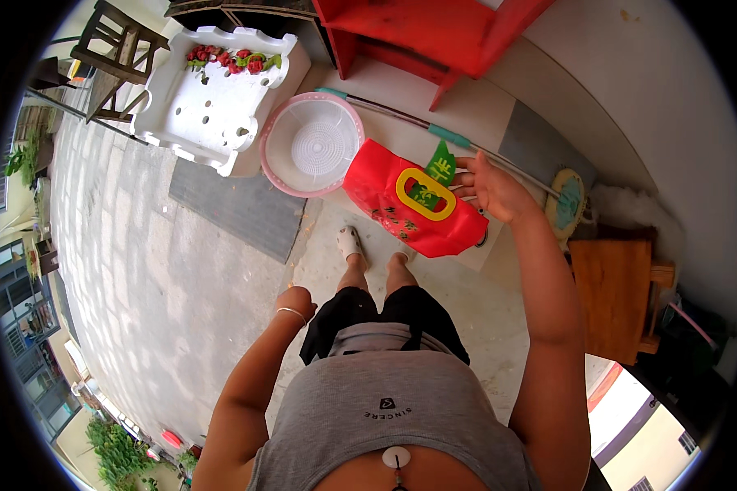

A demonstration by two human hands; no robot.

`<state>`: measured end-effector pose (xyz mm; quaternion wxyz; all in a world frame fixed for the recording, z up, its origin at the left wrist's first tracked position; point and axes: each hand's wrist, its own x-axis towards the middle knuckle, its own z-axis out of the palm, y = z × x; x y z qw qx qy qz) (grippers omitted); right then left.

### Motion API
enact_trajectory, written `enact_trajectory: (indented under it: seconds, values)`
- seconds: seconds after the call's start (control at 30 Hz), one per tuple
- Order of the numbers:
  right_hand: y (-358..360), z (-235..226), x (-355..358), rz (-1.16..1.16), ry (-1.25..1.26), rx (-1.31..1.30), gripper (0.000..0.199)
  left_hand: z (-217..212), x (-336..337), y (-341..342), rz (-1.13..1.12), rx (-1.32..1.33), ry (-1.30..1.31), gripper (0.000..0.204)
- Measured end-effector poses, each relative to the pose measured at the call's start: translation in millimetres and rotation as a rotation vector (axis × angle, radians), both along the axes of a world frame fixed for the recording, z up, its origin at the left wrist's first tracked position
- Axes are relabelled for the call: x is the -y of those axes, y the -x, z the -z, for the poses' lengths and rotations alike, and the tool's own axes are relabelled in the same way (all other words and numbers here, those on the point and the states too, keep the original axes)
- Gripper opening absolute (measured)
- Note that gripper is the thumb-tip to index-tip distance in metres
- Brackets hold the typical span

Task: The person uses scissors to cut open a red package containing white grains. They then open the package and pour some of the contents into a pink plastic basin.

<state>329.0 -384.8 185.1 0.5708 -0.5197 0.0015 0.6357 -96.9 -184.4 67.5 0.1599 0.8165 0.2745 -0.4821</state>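
Note:
A red bag (377, 186) with a yellow oval handle (403, 195) and green patterning stands out in front of me, right of centre. My right hand (499, 192) is at its right end, fingers apart and slightly bent, by the green flap (441, 164) on the bag's upper edge. Whether the fingertips touch the bag cannot be made out. Low on the left, beside my thigh, my left hand (297, 300) is curled into a fist, a bracelet on its wrist. No object shows in it; most of its fingers are hidden.
A pink-rimmed white basin (272, 168) touches a white foam box (190, 110) holding red and green peppers (233, 60). Behind stands a red bench (413, 37); a mop (446, 135) lies across the floor. A wooden stool (610, 290) is at right, a wooden chair (123, 49) far left.

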Motion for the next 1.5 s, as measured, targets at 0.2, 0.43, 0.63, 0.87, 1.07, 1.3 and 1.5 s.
enact_trajectory:
  seconds: [0.2,0.43,0.63,0.87,1.07,1.3,1.5]
  values:
    - [13.5,11.4,10.0,-0.177,0.127,0.206,0.025,-76.3,40.2,-104.4,-0.170,0.724,0.361,0.031]
    - [66.0,-40.4,18.7,-0.282,0.014,0.767,0.020,-132.7,69.3,-175.6,-1.151,0.761,0.974,0.044]
    - [76.9,-19.3,65.0,0.013,-0.091,0.497,0.020,-140.0,74.3,-220.6,-1.546,0.736,1.009,0.022]
    - [45.3,248.6,173.5,0.103,0.827,0.628,0.033,-103.4,70.1,-200.4,-1.603,0.705,1.240,0.014]
    - [78.8,319.7,178.1,0.067,1.067,0.800,0.045,-106.6,92.0,-205.2,-1.645,0.694,1.179,0.019]
    - [75.2,307.0,153.8,-0.070,1.254,0.909,0.043,-128.3,142.7,-207.8,-1.639,0.596,1.047,0.042]
    - [64.4,317.8,151.6,-0.146,1.293,0.919,0.042,-134.6,151.1,-214.8,-1.468,0.765,0.783,0.025]
